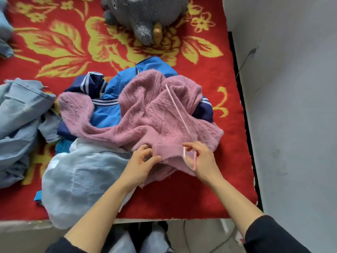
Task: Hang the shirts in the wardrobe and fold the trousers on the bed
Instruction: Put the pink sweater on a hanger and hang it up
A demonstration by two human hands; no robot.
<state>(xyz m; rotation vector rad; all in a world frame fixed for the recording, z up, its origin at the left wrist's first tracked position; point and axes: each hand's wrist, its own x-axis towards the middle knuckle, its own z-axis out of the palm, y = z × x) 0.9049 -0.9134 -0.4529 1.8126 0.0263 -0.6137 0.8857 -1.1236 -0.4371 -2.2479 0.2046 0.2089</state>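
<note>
A pink knitted sweater [149, 114] lies crumpled on top of the clothes pile on the bed. My left hand [141, 161] pinches its ribbed hem at the near edge. My right hand [202, 159] holds the hook of a thin pink hanger [179, 114], whose bar slants up across the sweater. Under the sweater lies a blue garment with navy and white stripes [107, 110]. A pale, sheer white shirt [82, 176] spreads at the near left and hangs over the bed's edge.
Light blue denim clothes [20, 117] lie heaped at the left. A grey plush toy [144, 17] sits at the back of the red flowered blanket [182, 198]. A grey wall [291, 106] runs along the right of the bed.
</note>
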